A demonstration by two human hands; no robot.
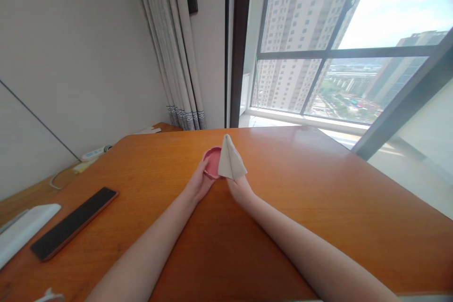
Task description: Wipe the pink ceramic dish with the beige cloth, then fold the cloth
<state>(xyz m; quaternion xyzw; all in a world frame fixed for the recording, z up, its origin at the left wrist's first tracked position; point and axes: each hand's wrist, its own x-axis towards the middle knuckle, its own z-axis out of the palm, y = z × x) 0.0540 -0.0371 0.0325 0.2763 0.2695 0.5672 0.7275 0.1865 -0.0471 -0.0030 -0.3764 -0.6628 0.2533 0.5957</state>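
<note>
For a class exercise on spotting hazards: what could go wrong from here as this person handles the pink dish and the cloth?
The left hand grips the pink dish near its rim, so a push might make it slip onto the table.

The pale cloth covers part of the dish and the right hand's fingers, so a poor grip there could go unnoticed.

Dish point(213, 162) was in the left hand point(199, 183) over the desk point(300, 174), cloth point(230, 160) in the right hand point(241, 191) overlapped its right side, slab point(74, 222) lay left, curtain point(173, 42) and window point(329, 54) stood behind.
</note>
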